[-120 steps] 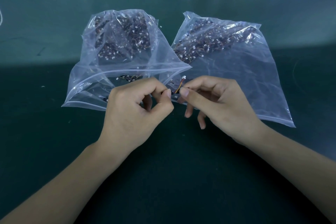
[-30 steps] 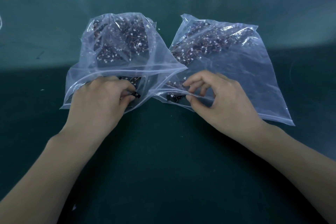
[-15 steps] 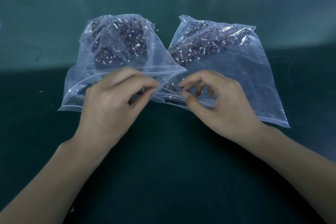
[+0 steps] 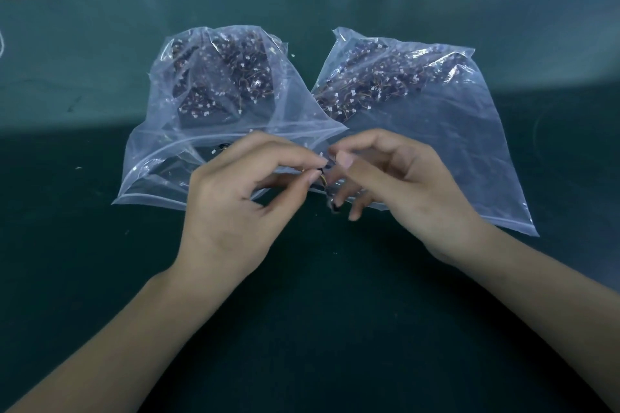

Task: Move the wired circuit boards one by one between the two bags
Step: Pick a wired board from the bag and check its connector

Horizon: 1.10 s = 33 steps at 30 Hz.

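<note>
- Both hands have lifted off the bag mouths and met over the dark green counter (image 4: 100, 278); my left hand (image 4: 231, 208) and right hand (image 4: 402, 188) each pinch one small black wired circuit board (image 4: 323, 178) with thumb and forefinger clamped.
- It hangs between the clear left plastic bag (image 4: 161, 157) and clear right plastic bag (image 4: 469, 151).
- Risk, I judge: its thin wire snagging a bag lip, or the board slipping mid-handover.

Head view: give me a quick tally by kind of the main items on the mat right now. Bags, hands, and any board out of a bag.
Clear plastic bags: 2, left bag and right bag
Hands: 2, left hand and right hand
Wired circuit board pinched between both hands: 1
Boards inside the bags: too many to count
Total: 5
</note>
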{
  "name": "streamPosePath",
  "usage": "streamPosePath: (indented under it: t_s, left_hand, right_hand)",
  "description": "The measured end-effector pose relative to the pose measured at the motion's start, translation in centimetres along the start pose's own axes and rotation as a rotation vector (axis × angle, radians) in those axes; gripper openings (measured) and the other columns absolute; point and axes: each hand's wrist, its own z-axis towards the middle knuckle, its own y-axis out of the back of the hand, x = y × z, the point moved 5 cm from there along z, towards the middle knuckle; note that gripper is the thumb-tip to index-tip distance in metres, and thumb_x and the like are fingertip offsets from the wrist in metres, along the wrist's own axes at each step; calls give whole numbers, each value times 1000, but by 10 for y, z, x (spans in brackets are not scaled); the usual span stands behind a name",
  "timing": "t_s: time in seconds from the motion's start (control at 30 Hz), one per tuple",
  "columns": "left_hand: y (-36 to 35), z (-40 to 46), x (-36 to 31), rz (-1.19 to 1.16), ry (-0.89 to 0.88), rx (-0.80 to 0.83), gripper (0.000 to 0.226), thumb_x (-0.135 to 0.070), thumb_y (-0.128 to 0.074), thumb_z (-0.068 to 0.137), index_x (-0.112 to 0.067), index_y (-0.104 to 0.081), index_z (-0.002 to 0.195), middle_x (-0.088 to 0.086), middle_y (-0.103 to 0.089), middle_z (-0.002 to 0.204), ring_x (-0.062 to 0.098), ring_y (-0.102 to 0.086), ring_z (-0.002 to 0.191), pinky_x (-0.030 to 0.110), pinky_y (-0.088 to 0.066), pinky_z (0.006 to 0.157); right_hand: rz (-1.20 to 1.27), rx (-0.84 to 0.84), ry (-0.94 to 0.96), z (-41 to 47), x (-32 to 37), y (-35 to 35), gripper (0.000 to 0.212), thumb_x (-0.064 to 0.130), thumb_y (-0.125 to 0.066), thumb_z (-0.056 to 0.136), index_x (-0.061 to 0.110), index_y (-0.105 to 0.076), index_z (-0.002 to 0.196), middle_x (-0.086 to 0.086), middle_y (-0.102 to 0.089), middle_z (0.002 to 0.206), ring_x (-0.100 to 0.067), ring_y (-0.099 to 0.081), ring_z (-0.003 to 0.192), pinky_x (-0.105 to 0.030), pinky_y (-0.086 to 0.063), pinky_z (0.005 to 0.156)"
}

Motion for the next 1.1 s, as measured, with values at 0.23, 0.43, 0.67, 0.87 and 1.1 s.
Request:
streamPosePath:
  t_s: [0.23,0.43,0.67,0.87,1.1]
  left_hand:
    - [-3,-1,3,-71,61,26,22,6,-78,93,-11,-78,108,1,-72,104,15,-73,100,21,-61,84]
    - [-5,0,1,-110,89,42,29,-4,-78,97,-18,-72,122,3,-66,129,17,-74,106,24,-63,77]
    - [-7,-5,8,92,235,142,25,-43,-57,107,-27,-65,88,-11,-65,76,14,-57,60,17,-40,57]
    - [-9,-6,9,112,241,137,29,-29,-56,110,-19,-67,86,-7,-65,70,13,-55,57,16,-38,57]
    - [-7,-6,9,104,234,103,25,-29,-59,105,-17,-64,83,-4,-60,67,14,-53,58,17,-38,56]
  right_hand:
    - [98,67,-57,2,-4,-2,37,11,-78,86,5,-70,121,-7,-78,93,-18,-74,80,-28,-60,72]
    - [128,58,-65,2,-4,-4,35,13,-78,85,10,-74,120,-7,-74,92,-23,-76,84,-30,-62,74]
    - [247,-30,-64,3,0,1,39,12,-79,84,11,-73,123,-8,-71,95,-29,-80,91,-31,-63,78]
    - [261,-3,-90,2,0,-1,33,11,-78,86,9,-73,118,-17,-75,99,-31,-80,96,-30,-63,79]
    - [103,30,-100,-1,-6,-7,20,19,-74,92,5,-77,106,-17,-78,95,-31,-80,90,-31,-64,73]
